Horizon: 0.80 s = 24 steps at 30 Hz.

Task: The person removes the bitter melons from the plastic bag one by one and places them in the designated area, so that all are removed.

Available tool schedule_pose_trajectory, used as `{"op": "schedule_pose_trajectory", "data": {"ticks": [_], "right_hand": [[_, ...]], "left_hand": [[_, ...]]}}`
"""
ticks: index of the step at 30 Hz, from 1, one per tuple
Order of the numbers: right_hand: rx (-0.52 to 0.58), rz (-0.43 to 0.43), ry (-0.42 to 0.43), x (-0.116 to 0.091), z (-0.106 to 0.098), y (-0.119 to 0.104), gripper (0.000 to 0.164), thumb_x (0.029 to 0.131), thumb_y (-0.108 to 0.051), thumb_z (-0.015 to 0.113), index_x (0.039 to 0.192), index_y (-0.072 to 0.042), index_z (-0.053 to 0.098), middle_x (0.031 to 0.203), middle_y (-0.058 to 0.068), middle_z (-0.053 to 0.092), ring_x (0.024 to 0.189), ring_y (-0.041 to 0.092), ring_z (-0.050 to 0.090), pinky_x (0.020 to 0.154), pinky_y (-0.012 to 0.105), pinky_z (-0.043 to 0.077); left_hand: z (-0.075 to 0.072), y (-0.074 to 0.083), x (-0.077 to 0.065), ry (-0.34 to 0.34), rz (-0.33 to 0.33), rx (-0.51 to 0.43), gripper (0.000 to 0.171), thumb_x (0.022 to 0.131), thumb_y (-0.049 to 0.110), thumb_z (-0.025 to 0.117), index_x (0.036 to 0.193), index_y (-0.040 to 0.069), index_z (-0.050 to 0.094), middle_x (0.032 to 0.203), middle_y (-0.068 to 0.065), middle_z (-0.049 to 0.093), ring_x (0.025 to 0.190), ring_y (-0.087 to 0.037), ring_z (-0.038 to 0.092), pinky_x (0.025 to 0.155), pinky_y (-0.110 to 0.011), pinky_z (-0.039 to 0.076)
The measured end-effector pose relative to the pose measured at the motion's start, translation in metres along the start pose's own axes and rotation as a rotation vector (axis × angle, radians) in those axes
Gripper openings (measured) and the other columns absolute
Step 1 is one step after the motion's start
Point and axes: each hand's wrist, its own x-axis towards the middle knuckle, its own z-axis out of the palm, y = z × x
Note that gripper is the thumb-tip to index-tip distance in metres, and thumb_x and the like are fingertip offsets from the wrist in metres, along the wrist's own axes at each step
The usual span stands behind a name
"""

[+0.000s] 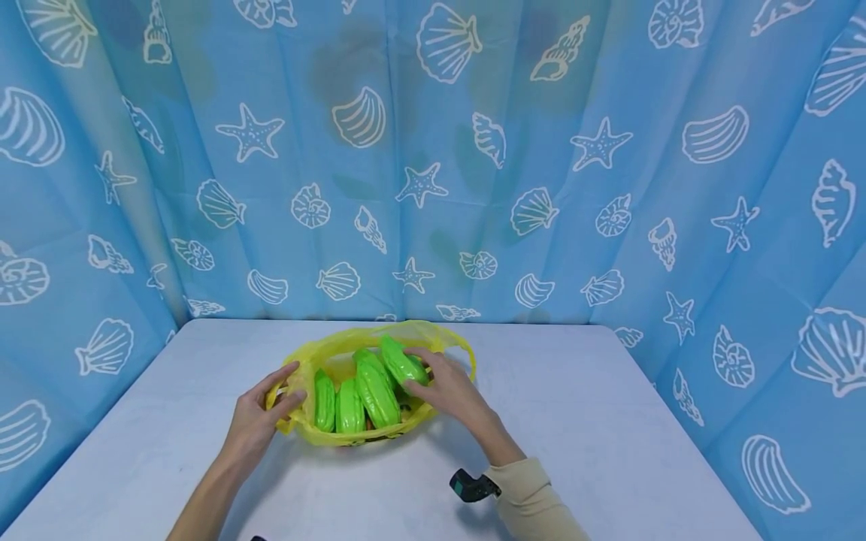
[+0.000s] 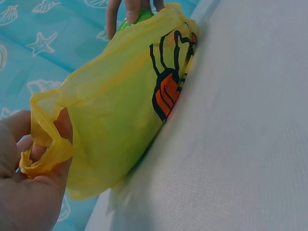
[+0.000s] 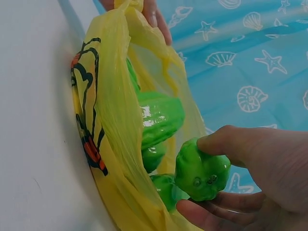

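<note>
A yellow plastic bag (image 1: 306, 398) lies with its mouth spread wide, and several glossy green bitter melons (image 1: 350, 406) are inside it. My left hand (image 1: 253, 421) holds the bag at its left end, and the left wrist view shows the yellow handle loop (image 2: 60, 151) around the fingers. At the right side of the opening, my right hand (image 1: 452, 389) grips one bitter melon (image 3: 202, 168) by its end, between thumb and fingers. That melon is tilted and overlaps the others in the head view. Black and orange print (image 2: 168, 91) marks the bag's outer side.
The bag sits on a white table (image 1: 555, 421), toward its far edge. Behind and at both sides hangs a blue curtain (image 1: 419, 248) with white shell and starfish drawings. A small black device (image 1: 470, 487) is at my right wrist, next to the beige sleeve (image 1: 534, 496).
</note>
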Motion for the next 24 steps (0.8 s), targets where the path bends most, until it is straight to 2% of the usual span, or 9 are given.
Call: {"op": "schedule_pose_trajectory", "data": {"ticks": [5, 11, 18, 24], "right_hand": [[-0.002, -0.005, 0.019, -0.003, -0.005, 0.002, 0.053, 0.091, -0.032, 0.068, 0.141, -0.02, 0.052, 0.115, 0.009, 0.065, 0.099, 0.02, 0.06, 0.08, 0.036, 0.052], [-0.005, 0.005, 0.034, -0.008, -0.013, 0.004, 0.053, 0.091, -0.031, 0.069, 0.14, -0.022, 0.052, 0.115, 0.01, 0.064, 0.097, 0.021, 0.061, 0.079, 0.036, 0.053], [0.001, 0.02, 0.061, -0.012, -0.022, 0.01, 0.053, 0.091, -0.031, 0.07, 0.14, -0.024, 0.053, 0.117, 0.007, 0.066, 0.094, 0.02, 0.063, 0.079, 0.036, 0.054], [0.018, 0.047, 0.076, -0.015, -0.03, 0.018, 0.053, 0.09, -0.029, 0.071, 0.14, -0.024, 0.053, 0.117, 0.008, 0.066, 0.092, 0.019, 0.063, 0.073, 0.03, 0.055]], "left_hand": [[0.0, 0.0, 0.0, -0.007, 0.012, -0.037, 0.069, 0.091, 0.043, 0.067, 0.151, 0.027, 0.038, 0.161, -0.002, 0.026, 0.121, -0.016, 0.041, 0.083, -0.007, 0.047], [-0.001, -0.002, 0.0, -0.015, 0.017, -0.066, 0.07, 0.09, 0.042, 0.068, 0.151, 0.027, 0.038, 0.162, 0.0, 0.025, 0.118, -0.012, 0.041, 0.083, -0.008, 0.047], [0.0, -0.002, 0.0, -0.017, 0.006, -0.068, 0.071, 0.09, 0.042, 0.068, 0.152, 0.028, 0.037, 0.158, -0.001, 0.029, 0.108, -0.007, 0.047, 0.079, -0.012, 0.05], [0.0, -0.001, 0.0, -0.014, -0.002, -0.067, 0.07, 0.09, 0.043, 0.068, 0.152, 0.028, 0.037, 0.16, -0.001, 0.028, 0.111, -0.009, 0.046, 0.081, -0.01, 0.049]]}}
